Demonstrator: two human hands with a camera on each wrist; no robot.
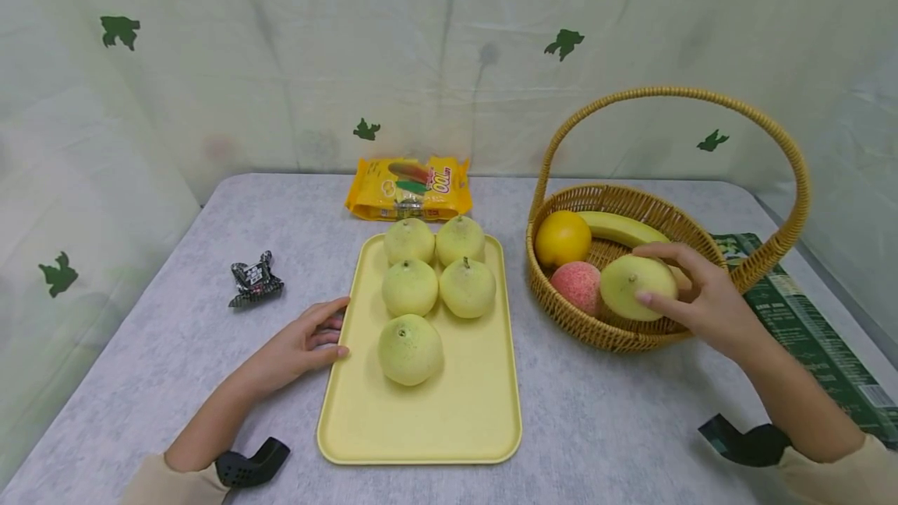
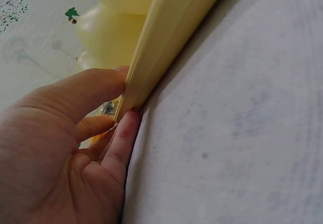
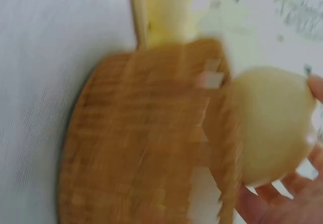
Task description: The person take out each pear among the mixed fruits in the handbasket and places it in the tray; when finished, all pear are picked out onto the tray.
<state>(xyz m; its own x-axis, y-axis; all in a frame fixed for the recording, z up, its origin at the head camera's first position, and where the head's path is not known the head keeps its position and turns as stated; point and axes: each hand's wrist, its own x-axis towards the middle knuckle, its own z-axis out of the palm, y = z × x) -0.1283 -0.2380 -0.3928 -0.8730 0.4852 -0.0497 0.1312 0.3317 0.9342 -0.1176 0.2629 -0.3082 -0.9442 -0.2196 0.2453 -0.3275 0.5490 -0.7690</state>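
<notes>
A pale yellow-green pear is in my right hand, thumb and fingers gripping its sides above the wicker basket. In the right wrist view the same pear shows beside the blurred basket wall. Below it in the basket lie a pink-red peach, a yellow-orange fruit and a banana. My left hand holds the left rim of the yellow tray; thumb and fingertips meet the rim in the left wrist view. Several similar pears sit on the tray.
A yellow packet lies behind the tray. To the left on the table is a small black wrapped item. A green printed sheet lies partly behind the basket at the right. The basket's tall handle arches over the fruit.
</notes>
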